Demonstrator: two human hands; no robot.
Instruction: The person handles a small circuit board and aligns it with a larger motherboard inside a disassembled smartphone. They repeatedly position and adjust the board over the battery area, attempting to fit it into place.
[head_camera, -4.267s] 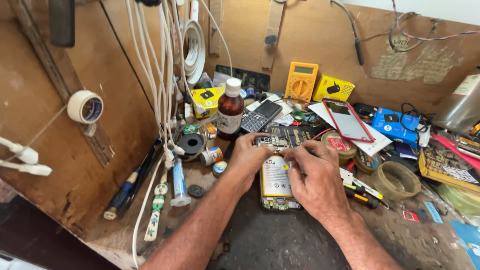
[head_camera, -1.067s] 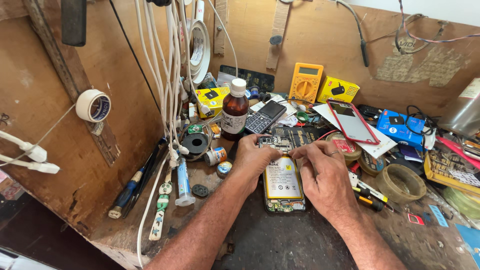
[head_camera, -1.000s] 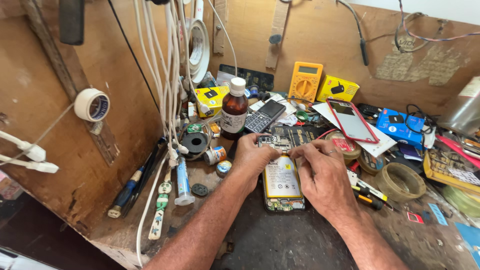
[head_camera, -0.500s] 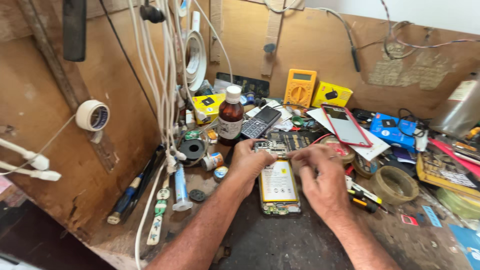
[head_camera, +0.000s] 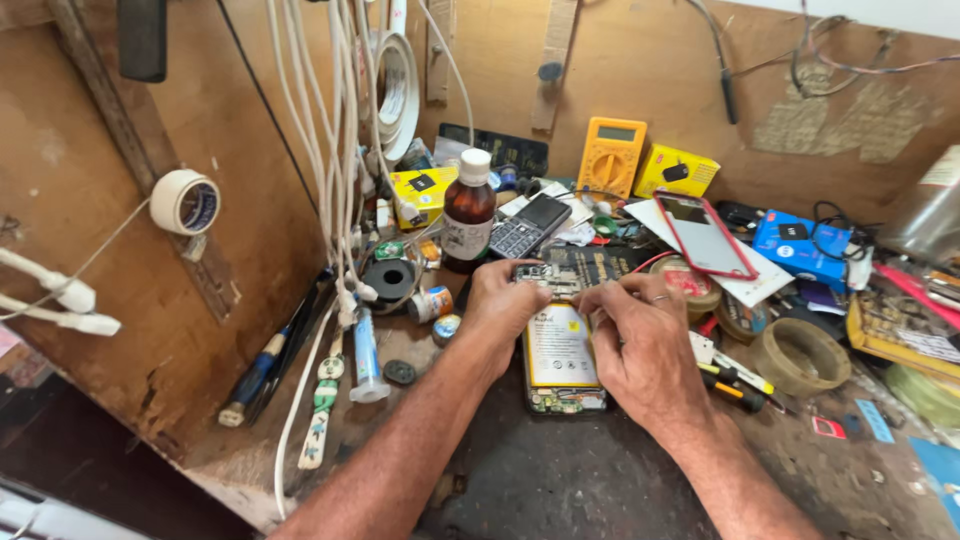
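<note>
A brown glass bottle (head_camera: 468, 212) with a white cap stands upright at the back of the cluttered bench, just beside a dark keypad phone (head_camera: 530, 226) lying tilted. Behind them a yellow multimeter (head_camera: 611, 157) leans against the wooden wall, near a small yellow box (head_camera: 676, 171). To the right lies a red-edged phone (head_camera: 704, 235) on white paper, with a blue box (head_camera: 800, 248) beyond it. White cables (head_camera: 330, 130) hang down the left side, and a roll of white tape (head_camera: 185, 201) sticks to the wall. A brown tape ring (head_camera: 801, 356) rests on the bench at right
</note>
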